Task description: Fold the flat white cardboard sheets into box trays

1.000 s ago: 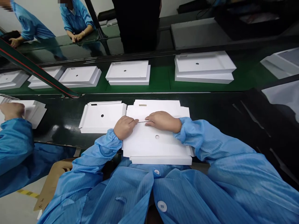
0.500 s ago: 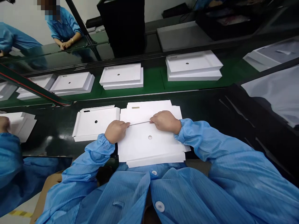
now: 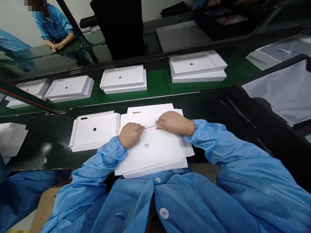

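A flat white cardboard blank (image 3: 155,155) with a small round hole lies on the dark bench right in front of me. My left hand (image 3: 130,134) and my right hand (image 3: 173,123) both rest on it with fingers curled, pressing along a fold line near its far flap. A folded white tray (image 3: 93,131) with a hole lies just left of the blank, beside my left hand.
Beyond the bench runs a green conveyor (image 3: 157,85) carrying several stacked white trays (image 3: 196,66). More white trays (image 3: 11,139) sit at the far left. A co-worker in a blue coat (image 3: 52,27) leans on the far table. Dark trays lie at the right.
The view has swung to the right and down, so everything sits further left. My hands first moved apart along the fold line, then my left hand came back toward the right one. The blank has turned slightly.
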The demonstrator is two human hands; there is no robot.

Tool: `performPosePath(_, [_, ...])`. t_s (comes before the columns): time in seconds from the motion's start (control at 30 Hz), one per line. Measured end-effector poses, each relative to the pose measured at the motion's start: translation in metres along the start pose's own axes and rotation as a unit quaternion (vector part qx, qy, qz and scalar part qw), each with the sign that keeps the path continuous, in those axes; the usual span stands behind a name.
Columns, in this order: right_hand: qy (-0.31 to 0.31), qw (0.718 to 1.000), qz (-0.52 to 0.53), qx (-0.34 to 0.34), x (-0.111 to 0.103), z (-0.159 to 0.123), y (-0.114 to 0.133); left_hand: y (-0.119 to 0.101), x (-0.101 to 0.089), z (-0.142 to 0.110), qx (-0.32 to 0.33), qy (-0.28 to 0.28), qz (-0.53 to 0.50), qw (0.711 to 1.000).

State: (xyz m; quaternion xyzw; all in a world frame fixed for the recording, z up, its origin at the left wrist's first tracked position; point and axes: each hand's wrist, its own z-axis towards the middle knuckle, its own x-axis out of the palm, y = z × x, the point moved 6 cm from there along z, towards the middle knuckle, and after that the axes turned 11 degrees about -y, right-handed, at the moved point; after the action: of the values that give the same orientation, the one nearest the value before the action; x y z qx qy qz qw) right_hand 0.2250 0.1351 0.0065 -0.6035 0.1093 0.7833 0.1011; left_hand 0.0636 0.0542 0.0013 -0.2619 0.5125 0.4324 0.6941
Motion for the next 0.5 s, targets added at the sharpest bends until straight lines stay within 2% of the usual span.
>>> performPosePath(0.13, [-0.02,0.999,-0.019,0.016,-0.002,-0.016,-0.016,0.006,0.001,0.0,0.022,-0.012,0.007,1.0])
performPosePath(0.3, [-0.048,0.998,-0.018,0.039,0.007,-0.017,-0.013,0.004,0.004,0.005,0.033,0.001,0.004,0.999])
performPosePath(0.5, [-0.037,0.998,0.01,0.058,0.008,-0.023,-0.022,0.022,-0.005,-0.004,-0.039,0.032,0.003,0.999])
